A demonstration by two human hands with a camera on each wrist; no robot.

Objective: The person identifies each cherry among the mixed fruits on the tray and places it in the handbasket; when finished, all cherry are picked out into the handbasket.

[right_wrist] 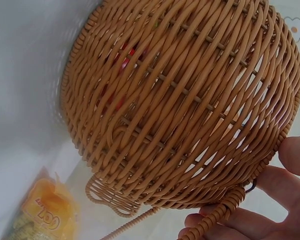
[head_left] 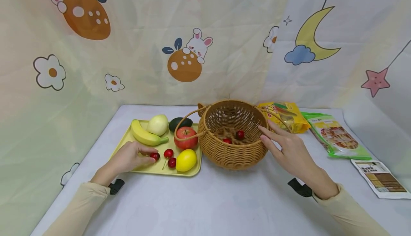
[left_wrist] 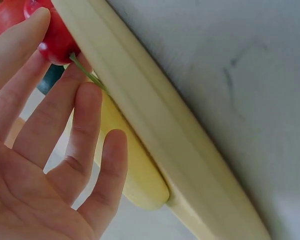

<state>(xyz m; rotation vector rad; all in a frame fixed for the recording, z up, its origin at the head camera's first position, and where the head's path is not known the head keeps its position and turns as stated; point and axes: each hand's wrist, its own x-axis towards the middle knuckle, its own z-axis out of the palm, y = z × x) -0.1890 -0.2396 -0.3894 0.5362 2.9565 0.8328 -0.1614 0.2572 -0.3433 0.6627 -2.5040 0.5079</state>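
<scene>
On a pale yellow tray, my left hand pinches a dark red cherry between thumb and fingertips. Two more cherries lie just to its right, a bright red one with a stem and a darker one. In the left wrist view, the other fingers are loosely bent beside the tray's edge. My right hand rests on the right rim of a round wicker basket, fingers fairly straight, near the handle's base. Inside the basket lie two cherries.
The tray also holds a banana, a whitish round fruit, a dark green avocado, a red apple and a lemon. Right of the basket lie a yellow bag, a green-edged packet and a white-brown packet.
</scene>
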